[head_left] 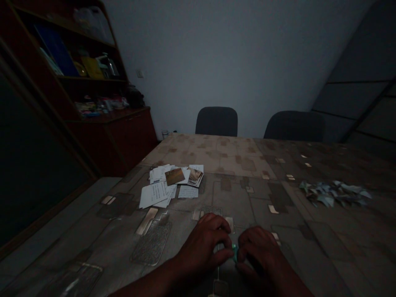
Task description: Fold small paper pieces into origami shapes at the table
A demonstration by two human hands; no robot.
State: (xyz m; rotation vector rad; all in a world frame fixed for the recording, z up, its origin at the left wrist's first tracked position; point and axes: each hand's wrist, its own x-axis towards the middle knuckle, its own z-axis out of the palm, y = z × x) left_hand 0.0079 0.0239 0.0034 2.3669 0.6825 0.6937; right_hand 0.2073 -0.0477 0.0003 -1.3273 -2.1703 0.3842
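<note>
Close to the table's near edge, my left hand point(213, 239) and my right hand point(258, 249) face each other with bent fingers. Between their fingertips is a small green folded piece point(234, 252), mostly covered by the fingers; its material is hard to make out in the dim light. Both hands pinch it, thumbs low and fingers curled over. Farther off to the right lies a loose heap of pale, crumpled or folded paper pieces point(334, 193). Beyond my left hand is a spread of white printed cards point(154, 194), with a brown picture card point(175, 176) on top.
A patterned cloth point(222, 159) covers the long table. Two dark chairs point(216, 121) stand at its far side against a pale wall. At the left is a wooden cabinet point(123, 136) with loaded shelves. A drinking glass point(165, 134) shows past the table's far left corner.
</note>
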